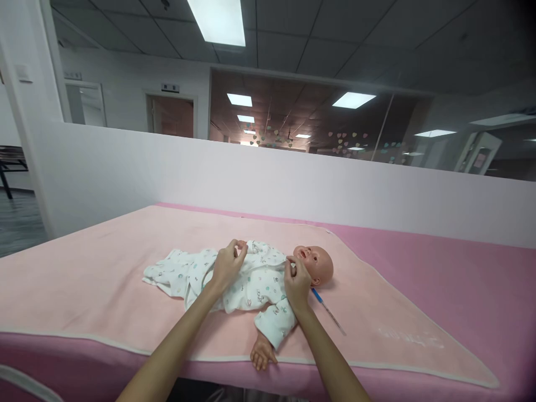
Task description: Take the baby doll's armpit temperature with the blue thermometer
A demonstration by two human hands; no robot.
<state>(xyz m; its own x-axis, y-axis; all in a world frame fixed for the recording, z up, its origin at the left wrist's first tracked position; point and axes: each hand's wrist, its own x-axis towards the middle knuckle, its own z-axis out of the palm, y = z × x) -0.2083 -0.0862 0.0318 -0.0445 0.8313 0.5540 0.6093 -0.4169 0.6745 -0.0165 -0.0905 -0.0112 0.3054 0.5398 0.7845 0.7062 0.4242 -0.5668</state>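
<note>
A baby doll [322,265] lies on its back, head to the right, in a white patterned shirt [255,285] and matching trousers [171,273]. My left hand [228,265] is over the doll's waist, thumb and fingers pinched together close to the doll's far hand and sleeve; what they grip is hard to make out. At the neck, my right hand [297,282] pinches the shirt's collar edge just below the chin. The doll's near arm, in its sleeve [276,324], stretches toward me with the palm [262,353] up.
A thermometer-like thin stick with a blue end [317,295] lies beside the doll's head. Under everything is a peach mat [104,268] with a white border, on a pink surface [460,273]. A low white wall [268,178] with glass above stands behind.
</note>
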